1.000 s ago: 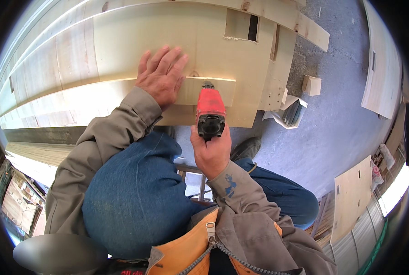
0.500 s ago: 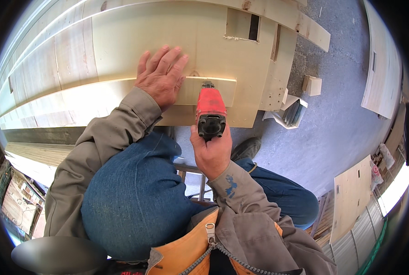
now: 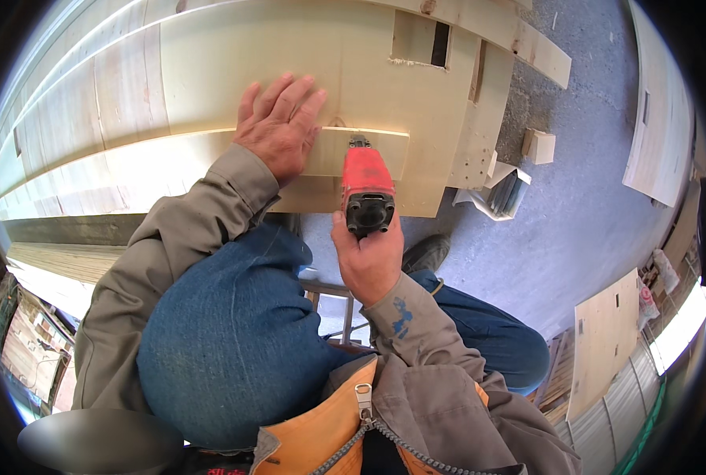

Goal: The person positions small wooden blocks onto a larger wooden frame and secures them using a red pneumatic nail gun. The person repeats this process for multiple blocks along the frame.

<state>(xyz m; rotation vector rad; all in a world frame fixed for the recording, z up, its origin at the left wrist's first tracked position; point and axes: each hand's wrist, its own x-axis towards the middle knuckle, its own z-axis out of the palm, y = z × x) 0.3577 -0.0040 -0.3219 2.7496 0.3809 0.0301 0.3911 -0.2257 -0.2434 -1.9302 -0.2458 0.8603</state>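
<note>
In the head view, your red and black power tool (image 3: 367, 170) has a smooth, tapered red casing and a black rear cap with bolted corners; its metal nose sits over the pale wooden strip (image 3: 329, 150), near the strip's right end. Your right hand (image 3: 372, 261) is wrapped around the tool below the strip, though the body hides the handle and most of your fingers. Your left hand (image 3: 280, 131) lies flat and spread across the strip, fingertips on the smooth, lightly grained panel (image 3: 242, 67) beyond it. A rough-edged rectangular opening (image 3: 418, 39) lies above the strip's right end. Glare washes out the strip's left stretch, and whether the nose touches wood is hard to tell.
</note>
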